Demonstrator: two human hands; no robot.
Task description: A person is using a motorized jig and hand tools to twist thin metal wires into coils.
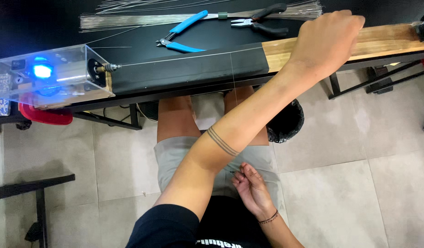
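One black counter [184, 27] up top, and along its front edge one long wooden rail [386, 41], part wrapped in black. One clear plastic motor box [46, 76] glows blue at the rail's left end. Two bundles of thin steel wire [129, 20], two pliers: blue-handled [184, 32], black-handled [262, 23]. Pale tiled floor lies open below. Left hand [329, 41] rests knuckled on the bare wood, grip loosely curled; whether it pinches the taut wire strand [189, 57] I cannot tell. Right hand [253, 190] sits at the lap, fingers slack, holding nothing visible.

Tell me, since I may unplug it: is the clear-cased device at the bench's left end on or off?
On: a bright blue light glows inside the clear-cased device.
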